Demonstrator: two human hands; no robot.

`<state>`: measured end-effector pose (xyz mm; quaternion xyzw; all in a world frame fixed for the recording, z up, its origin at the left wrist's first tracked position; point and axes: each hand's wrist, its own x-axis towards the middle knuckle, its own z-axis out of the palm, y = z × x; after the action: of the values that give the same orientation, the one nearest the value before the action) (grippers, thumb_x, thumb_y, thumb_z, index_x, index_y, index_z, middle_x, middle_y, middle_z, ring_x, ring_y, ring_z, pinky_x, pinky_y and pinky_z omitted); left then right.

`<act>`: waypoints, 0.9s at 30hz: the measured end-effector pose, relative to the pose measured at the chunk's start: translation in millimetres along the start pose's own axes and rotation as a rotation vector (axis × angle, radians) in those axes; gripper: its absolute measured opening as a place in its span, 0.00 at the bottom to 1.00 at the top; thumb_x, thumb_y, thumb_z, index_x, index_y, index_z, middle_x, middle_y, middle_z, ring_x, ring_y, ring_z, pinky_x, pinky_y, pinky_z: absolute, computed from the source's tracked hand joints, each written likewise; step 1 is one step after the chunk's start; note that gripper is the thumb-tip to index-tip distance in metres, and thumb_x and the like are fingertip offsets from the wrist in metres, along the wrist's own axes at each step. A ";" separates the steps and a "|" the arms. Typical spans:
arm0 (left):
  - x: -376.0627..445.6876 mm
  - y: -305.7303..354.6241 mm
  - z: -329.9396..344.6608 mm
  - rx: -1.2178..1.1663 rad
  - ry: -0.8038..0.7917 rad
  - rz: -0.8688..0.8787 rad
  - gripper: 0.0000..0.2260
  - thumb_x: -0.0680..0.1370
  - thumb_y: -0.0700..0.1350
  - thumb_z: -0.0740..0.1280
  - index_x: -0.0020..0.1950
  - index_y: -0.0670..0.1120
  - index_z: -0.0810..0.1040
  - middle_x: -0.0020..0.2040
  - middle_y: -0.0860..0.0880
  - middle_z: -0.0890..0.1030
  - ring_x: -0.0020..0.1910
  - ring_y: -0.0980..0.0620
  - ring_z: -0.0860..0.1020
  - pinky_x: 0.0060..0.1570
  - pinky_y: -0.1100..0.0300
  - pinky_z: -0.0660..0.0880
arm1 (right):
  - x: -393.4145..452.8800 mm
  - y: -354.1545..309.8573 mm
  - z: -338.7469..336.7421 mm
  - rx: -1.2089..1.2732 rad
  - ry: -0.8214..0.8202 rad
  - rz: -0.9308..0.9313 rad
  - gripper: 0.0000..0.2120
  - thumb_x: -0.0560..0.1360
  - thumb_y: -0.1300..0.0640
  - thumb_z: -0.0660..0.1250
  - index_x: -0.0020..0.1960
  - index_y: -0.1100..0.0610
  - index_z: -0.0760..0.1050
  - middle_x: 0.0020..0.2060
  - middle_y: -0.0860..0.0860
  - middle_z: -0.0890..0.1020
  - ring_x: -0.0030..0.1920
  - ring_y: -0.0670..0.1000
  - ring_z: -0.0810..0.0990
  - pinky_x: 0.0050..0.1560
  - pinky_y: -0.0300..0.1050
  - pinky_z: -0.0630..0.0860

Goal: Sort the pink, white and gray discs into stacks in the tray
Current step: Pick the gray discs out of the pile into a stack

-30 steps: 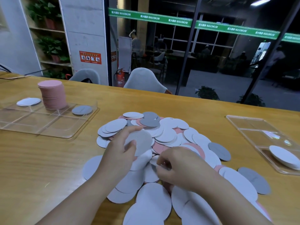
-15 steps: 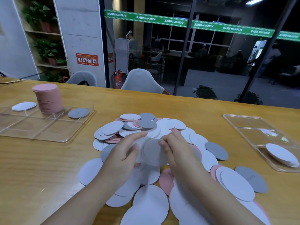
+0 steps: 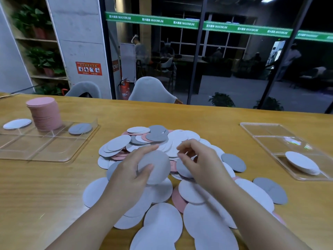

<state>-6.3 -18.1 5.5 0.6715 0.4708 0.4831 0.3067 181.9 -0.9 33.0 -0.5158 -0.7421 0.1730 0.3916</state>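
Note:
A loose pile of white, gray and pink discs point(image 3: 173, 139) covers the middle of the wooden table. My left hand point(image 3: 131, 170) grips a small stack of gray discs point(image 3: 156, 166) above the pile, thumb on its face. My right hand point(image 3: 200, 163) hovers just right of it with fingers curled and nothing plainly between them. The clear tray point(image 3: 54, 150) at the left holds a tall pink stack point(image 3: 45, 113), a few white discs point(image 3: 17, 123) and a gray disc point(image 3: 80, 128).
A second clear tray point(image 3: 270, 134) at the right holds a low stack of white discs point(image 3: 301, 162). Two gray chairs point(image 3: 151, 91) stand behind the table's far edge, before a glass wall. Bare tabletop point(image 3: 36, 195) lies at the near left.
My right hand has drawn back from the gray discs that both hands held half a second ago. My left hand alone keeps them, slightly lower and tilted.

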 end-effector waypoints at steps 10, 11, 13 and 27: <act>-3.0 2.0 3.9 0.001 -0.018 -0.008 0.19 0.77 0.40 0.64 0.56 0.66 0.74 0.56 0.74 0.70 0.57 0.71 0.69 0.56 0.48 0.76 | -13.8 12.9 -46.2 -0.210 -0.263 0.138 0.05 0.72 0.53 0.70 0.38 0.46 0.77 0.35 0.36 0.77 0.33 0.40 0.71 0.35 0.33 0.69; -3.4 2.3 4.4 -0.001 -0.025 -0.007 0.19 0.77 0.40 0.64 0.56 0.66 0.74 0.56 0.74 0.71 0.57 0.71 0.69 0.56 0.48 0.76 | -16.9 10.2 -47.9 -0.201 -0.294 0.144 0.05 0.71 0.51 0.71 0.38 0.45 0.77 0.35 0.37 0.77 0.34 0.39 0.71 0.36 0.34 0.69; -3.0 2.3 4.8 -0.003 -0.035 -0.001 0.20 0.77 0.39 0.64 0.55 0.66 0.75 0.56 0.73 0.71 0.56 0.69 0.70 0.54 0.49 0.77 | -22.8 6.6 -48.5 -0.212 -0.356 0.157 0.05 0.68 0.48 0.73 0.41 0.45 0.78 0.38 0.39 0.77 0.38 0.39 0.72 0.39 0.34 0.69; -7.5 5.8 11.1 -0.139 -0.127 -0.049 0.22 0.79 0.38 0.61 0.53 0.69 0.73 0.53 0.69 0.70 0.48 0.63 0.73 0.35 0.62 0.78 | -33.2 6.6 -36.3 -0.403 -0.497 0.111 0.18 0.67 0.44 0.73 0.54 0.48 0.77 0.48 0.42 0.73 0.43 0.39 0.70 0.41 0.33 0.68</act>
<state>5.4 -26.8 4.0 0.6660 0.4323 0.4634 0.3934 219.0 -33.5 38.3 -0.5645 -0.8051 0.1642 0.0786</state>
